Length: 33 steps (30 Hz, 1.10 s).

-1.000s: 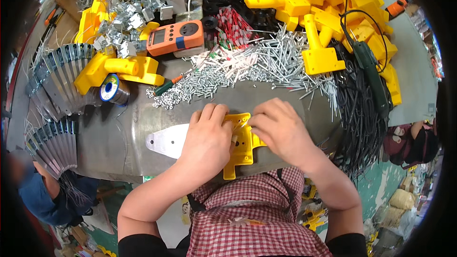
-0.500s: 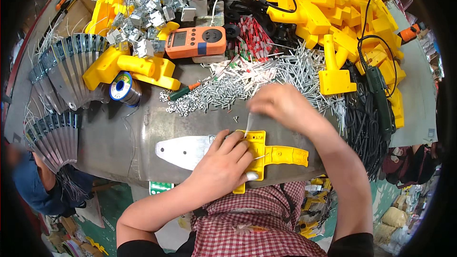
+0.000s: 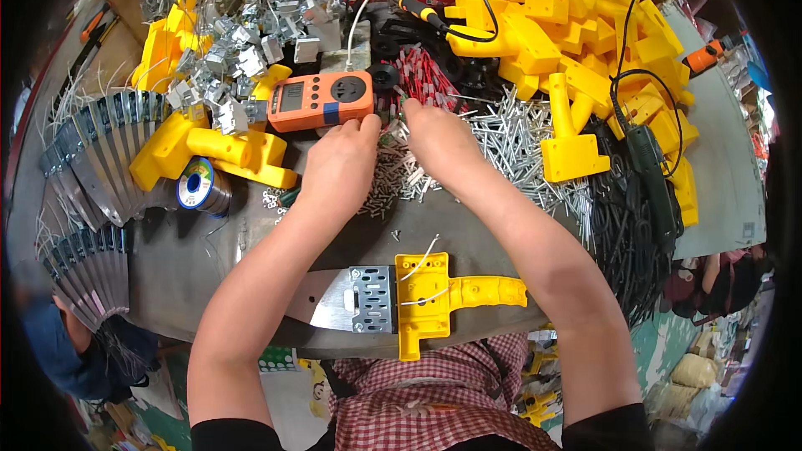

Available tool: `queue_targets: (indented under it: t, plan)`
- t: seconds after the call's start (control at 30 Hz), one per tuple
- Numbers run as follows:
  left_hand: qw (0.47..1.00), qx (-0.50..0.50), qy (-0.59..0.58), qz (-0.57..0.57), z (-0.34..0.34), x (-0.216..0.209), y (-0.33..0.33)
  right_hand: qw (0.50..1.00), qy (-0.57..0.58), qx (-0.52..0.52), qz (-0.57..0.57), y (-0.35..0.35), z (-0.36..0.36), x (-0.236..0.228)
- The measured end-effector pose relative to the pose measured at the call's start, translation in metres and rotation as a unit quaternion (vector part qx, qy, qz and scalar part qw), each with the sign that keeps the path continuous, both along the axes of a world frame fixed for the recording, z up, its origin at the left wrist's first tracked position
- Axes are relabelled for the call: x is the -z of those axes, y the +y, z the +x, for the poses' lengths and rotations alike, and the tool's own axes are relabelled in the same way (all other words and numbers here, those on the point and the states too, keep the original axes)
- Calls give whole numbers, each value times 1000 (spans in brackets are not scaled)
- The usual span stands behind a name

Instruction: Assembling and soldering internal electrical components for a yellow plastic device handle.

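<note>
My left hand [image 3: 341, 165] reaches forward to the lower edge of an orange handheld meter [image 3: 321, 102], its fingers bent together over the pile. My right hand [image 3: 444, 144] is closed beside a heap of red-sleeved small parts [image 3: 424, 75]; its fingertips are largely hidden. What either hand pinches, if anything, I cannot make out. Nearer me, between my forearms, lies an open yellow handle housing [image 3: 424, 309] with two white wires [image 3: 424, 257] in it. A metal scraper-like blade [image 3: 327, 299] with a slotted metal plate [image 3: 373, 299] adjoins its left side.
Loose screws [image 3: 522, 146] heap up beyond my right forearm. Yellow housings [image 3: 585, 50] pile at the far right, above black cords [image 3: 622, 225]. A solder spool [image 3: 203, 186] and stacked metal blades [image 3: 104, 154] stand at the left. A soldering iron [image 3: 422, 10] lies at the back.
Both hands have left the yellow housing area and moved forward to the piles. The left one lifted off the housing and blade, uncovering the slotted plate and the two white wires.
</note>
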<state>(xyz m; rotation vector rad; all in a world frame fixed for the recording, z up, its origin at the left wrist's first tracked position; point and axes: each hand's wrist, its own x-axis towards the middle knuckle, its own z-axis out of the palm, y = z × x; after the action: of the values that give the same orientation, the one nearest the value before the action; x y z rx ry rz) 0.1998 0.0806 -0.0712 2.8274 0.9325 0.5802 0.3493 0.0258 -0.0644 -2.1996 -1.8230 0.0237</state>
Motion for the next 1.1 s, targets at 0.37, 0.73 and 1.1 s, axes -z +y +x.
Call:
queue_targets:
  t: [0.37, 0.73, 1.1]
  plan:
    - [585, -65, -353, -727, -27, -19, -27, 999, -7, 51, 16, -70, 49, -47]
    - [654, 18, -475, -588, 2, -24, -92, 558, 819, 54, 121, -98, -29, -40]
    - [942, 120, -79, 303, -36, -72, -92, 766, 641, 45, -27, -138, -17, -64]
